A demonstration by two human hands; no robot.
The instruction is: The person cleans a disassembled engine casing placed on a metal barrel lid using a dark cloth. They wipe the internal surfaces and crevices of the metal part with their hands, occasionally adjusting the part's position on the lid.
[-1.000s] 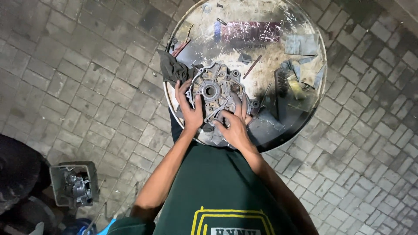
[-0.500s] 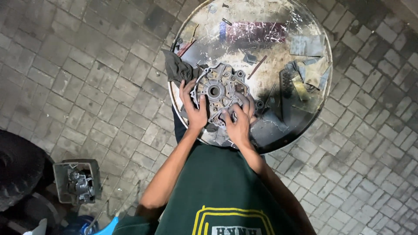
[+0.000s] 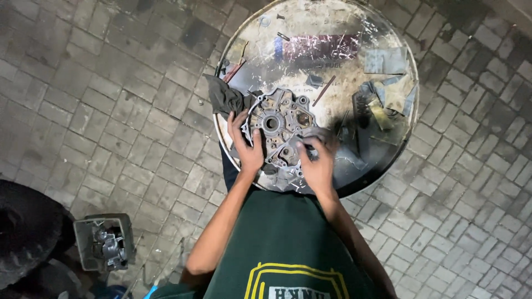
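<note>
Head view: our left hand (image 3: 249,148) stays flat, steadying the engine crankcase cover (image 3: 280,130) on the round table (image 3: 332,22); our right hand (image 3: 317,160) has drawn back, fingertips pinching something small we cannot identify.

We are looking at a dim, night-time scene lit from above. Glare is washing out the scratched drum top (image 3: 332,22), while the paving (image 3: 83,83) is fading into darkness toward the corners. Our right hand (image 3: 317,163) is smearing with motion blur; our left hand (image 3: 249,147) is staying sharper.
</note>
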